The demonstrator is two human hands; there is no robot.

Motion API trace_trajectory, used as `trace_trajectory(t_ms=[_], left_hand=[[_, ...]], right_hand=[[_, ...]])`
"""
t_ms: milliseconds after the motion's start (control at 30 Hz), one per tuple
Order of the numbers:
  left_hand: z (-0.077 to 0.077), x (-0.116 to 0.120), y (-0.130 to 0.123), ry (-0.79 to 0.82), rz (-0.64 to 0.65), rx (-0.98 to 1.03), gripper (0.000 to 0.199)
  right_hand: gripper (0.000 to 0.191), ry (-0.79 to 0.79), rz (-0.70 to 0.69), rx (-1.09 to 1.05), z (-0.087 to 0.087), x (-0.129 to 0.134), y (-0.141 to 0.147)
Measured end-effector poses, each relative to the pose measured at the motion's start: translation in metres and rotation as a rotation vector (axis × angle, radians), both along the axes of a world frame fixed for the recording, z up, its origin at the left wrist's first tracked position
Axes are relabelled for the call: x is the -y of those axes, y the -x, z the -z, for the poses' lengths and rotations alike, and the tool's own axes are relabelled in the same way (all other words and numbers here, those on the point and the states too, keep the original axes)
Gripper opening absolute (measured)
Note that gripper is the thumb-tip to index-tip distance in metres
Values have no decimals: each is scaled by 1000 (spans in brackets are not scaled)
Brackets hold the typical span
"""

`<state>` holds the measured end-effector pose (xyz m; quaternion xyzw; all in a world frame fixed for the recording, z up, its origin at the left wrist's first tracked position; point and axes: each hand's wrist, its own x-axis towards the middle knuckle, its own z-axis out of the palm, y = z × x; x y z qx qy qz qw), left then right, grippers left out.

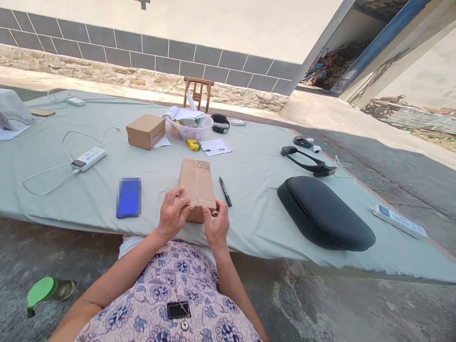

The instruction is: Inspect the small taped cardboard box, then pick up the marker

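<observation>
A small cardboard box sealed with clear tape [197, 183] rests on a pale green cloth-covered table [252, 223], its near end lifted between my hands. My left hand [173, 213] grips the box's left side. My right hand [216, 224] holds its near right corner, with the fingers curled over the edge. Just right of the box lies a black marker pen [225, 191]. Left of my left hand is a phone [128, 197] with a blurred blue screen.
Farther back stand a second cardboard box [145, 131], a plastic bowl [190, 126] of assorted items and a yellow tape measure [193, 145]. A power bank [89, 159] lies left, a black cushion [326, 213] right. A green-lidded bottle [44, 292] sits on the ground.
</observation>
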<state>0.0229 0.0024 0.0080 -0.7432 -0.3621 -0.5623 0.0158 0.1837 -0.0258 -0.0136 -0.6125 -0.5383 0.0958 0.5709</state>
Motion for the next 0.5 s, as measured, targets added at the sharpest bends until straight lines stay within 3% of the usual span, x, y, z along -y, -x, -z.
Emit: trace_trajectory(t_ms=[333, 500], left_hand=[[5, -8, 7, 94, 88, 88, 20], [21, -17, 11, 210, 96, 161, 26]], right_hand=[[37, -37, -138, -227, 14, -8, -6], [34, 64, -242, -210, 29, -13, -18]])
